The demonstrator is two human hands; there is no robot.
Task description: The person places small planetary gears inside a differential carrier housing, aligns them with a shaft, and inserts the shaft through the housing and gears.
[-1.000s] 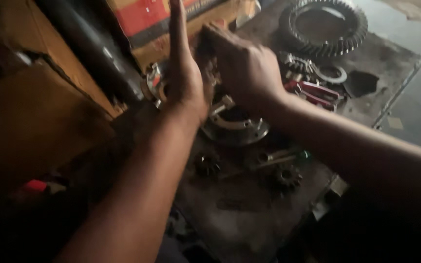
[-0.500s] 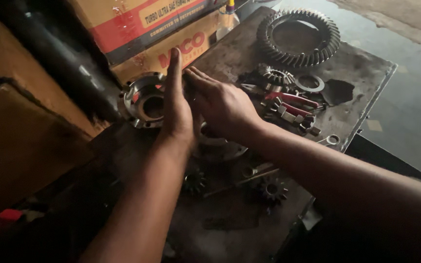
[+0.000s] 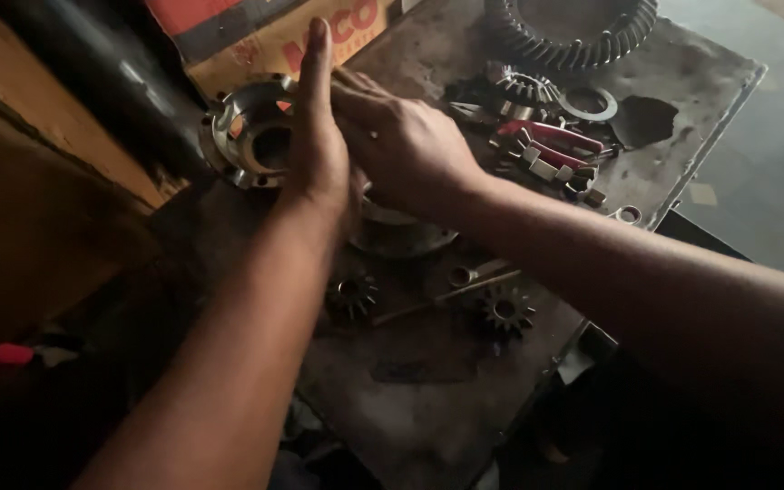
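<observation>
My left hand [image 3: 315, 154] stands upright on its edge, palm flat and fingers straight, pointing at the cardboard box [image 3: 256, 45]. My right hand [image 3: 410, 150] presses its fingertips into that palm. Whether anything lies between them is hidden. Just behind the left hand sits a shiny flanged metal housing [image 3: 238, 136]. Below both hands a round metal case part [image 3: 401, 238] rests on the greasy steel plate [image 3: 428, 399].
Two small bevel gears [image 3: 353, 295] [image 3: 507, 310] and a thin rod [image 3: 446, 295] lie near my forearms. A big ring gear [image 3: 573, 41], red-handled pliers [image 3: 551, 136] and a washer [image 3: 589, 102] sit at the far right. A dark tube [image 3: 111, 82] runs along the left.
The view has drifted, so the ring gear now sits higher in frame. My hands stay pressed together, and the flanged housing has come into sight behind the left hand.
</observation>
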